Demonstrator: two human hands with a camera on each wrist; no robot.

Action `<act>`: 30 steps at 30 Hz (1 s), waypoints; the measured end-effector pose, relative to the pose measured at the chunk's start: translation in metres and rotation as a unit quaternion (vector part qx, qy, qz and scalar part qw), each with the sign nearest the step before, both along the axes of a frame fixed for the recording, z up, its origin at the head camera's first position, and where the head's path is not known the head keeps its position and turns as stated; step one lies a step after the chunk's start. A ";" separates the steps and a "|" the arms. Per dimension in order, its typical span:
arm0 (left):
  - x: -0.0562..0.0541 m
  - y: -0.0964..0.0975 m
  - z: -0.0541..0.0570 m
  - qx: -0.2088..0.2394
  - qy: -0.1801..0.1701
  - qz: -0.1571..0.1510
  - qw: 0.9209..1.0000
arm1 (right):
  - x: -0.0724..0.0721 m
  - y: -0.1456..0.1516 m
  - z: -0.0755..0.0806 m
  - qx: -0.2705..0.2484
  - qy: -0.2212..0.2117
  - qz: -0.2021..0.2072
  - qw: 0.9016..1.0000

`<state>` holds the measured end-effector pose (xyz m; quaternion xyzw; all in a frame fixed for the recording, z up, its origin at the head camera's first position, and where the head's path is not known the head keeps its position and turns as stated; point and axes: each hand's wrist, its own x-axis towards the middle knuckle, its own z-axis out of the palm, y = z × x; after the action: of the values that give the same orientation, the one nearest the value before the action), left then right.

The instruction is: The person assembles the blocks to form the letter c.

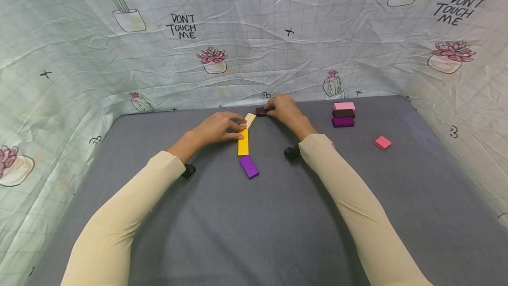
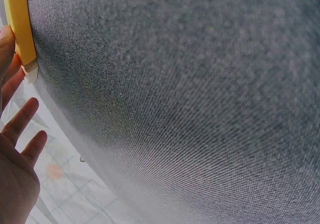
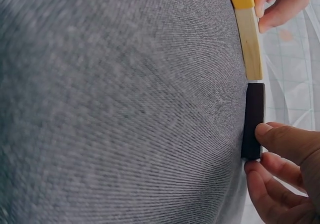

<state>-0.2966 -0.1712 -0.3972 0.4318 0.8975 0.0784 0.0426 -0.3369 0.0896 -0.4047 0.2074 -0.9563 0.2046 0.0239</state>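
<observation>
A yellow block point(image 1: 243, 144), a pale wooden block point(image 1: 250, 119) and a purple block point(image 1: 249, 167) form a bent line on the grey cloth. My left hand point(image 1: 219, 127) touches the left side of the yellow block near its joint with the wooden one, its other fingers spread and loose in the left wrist view. Just past the wooden block's far end lies a dark brown block point(image 3: 253, 119), a narrow gap between them. My right hand point(image 1: 285, 108) pinches that brown block at its far end, thumb on its side.
To the right, a pink block point(image 1: 344, 106), another dark brown block point(image 1: 343, 113) and a dark purple block point(image 1: 343, 122) lie side by side. A coral-pink block point(image 1: 382, 143) lies apart, nearer me. Printed fabric point(image 1: 254, 47) hangs behind the table.
</observation>
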 end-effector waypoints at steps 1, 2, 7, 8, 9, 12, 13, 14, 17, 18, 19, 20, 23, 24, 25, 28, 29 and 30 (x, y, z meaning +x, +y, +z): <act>0.000 0.000 0.000 -0.002 0.000 0.002 1.000 | 0.000 0.000 0.000 -0.001 0.000 0.000 1.000; 0.000 0.000 0.000 -0.004 0.001 0.003 1.000 | 0.001 0.000 0.000 -0.002 0.001 0.001 1.000; 0.000 0.001 0.001 -0.008 0.003 0.005 1.000 | 0.002 -0.001 0.001 0.002 0.004 0.007 1.000; 0.000 0.001 0.001 -0.008 0.003 0.004 1.000 | 0.002 -0.001 0.001 0.002 0.004 0.008 1.000; 0.000 0.001 0.001 -0.008 0.004 0.004 1.000 | 0.002 -0.002 0.001 0.003 0.004 0.009 1.000; 0.000 0.000 0.000 -0.007 0.005 0.004 1.000 | 0.002 -0.002 0.002 0.003 0.001 0.009 1.000; 0.000 0.000 0.000 -0.007 0.005 0.005 1.000 | 0.002 -0.001 0.002 0.004 -0.001 0.009 1.000; 0.000 0.000 0.000 -0.006 0.004 0.005 1.000 | 0.002 -0.001 0.001 0.005 -0.003 0.009 1.000; 0.000 0.001 -0.002 -0.006 0.003 0.008 1.000 | 0.002 0.000 0.001 0.011 -0.011 0.011 1.000; 0.000 0.001 -0.002 -0.007 0.002 0.009 1.000 | 0.002 0.000 0.001 0.013 -0.013 0.013 1.000; 0.000 0.001 -0.002 -0.007 0.003 0.010 1.000 | 0.002 0.000 0.002 0.015 -0.014 0.015 1.000; 0.000 0.001 -0.002 -0.007 0.003 0.011 1.000 | 0.002 0.000 0.002 0.019 -0.014 0.018 1.000; -0.001 0.001 -0.002 -0.008 0.005 0.012 1.000 | 0.002 0.000 0.002 0.029 -0.013 0.024 0.999; -0.001 0.001 -0.002 -0.008 0.006 0.012 1.000 | 0.002 0.000 0.002 0.031 -0.014 0.025 0.999; -0.001 0.001 -0.002 -0.008 0.006 0.013 1.000 | 0.002 0.000 0.002 0.034 -0.014 0.026 0.999; -0.001 0.001 -0.002 -0.010 0.007 0.014 1.000 | 0.002 0.000 0.003 0.035 -0.016 0.025 0.999; -0.001 0.001 -0.002 -0.011 0.008 0.014 1.000 | 0.002 0.000 0.003 0.032 -0.017 0.024 0.999; -0.001 0.001 -0.002 -0.011 0.008 0.015 1.000 | 0.002 0.000 0.003 0.030 -0.017 0.024 0.999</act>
<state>-0.2973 -0.1699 -0.3989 0.4182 0.9052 0.0653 0.0387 -0.3353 0.0895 -0.4017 0.2271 -0.9571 0.1800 -0.0033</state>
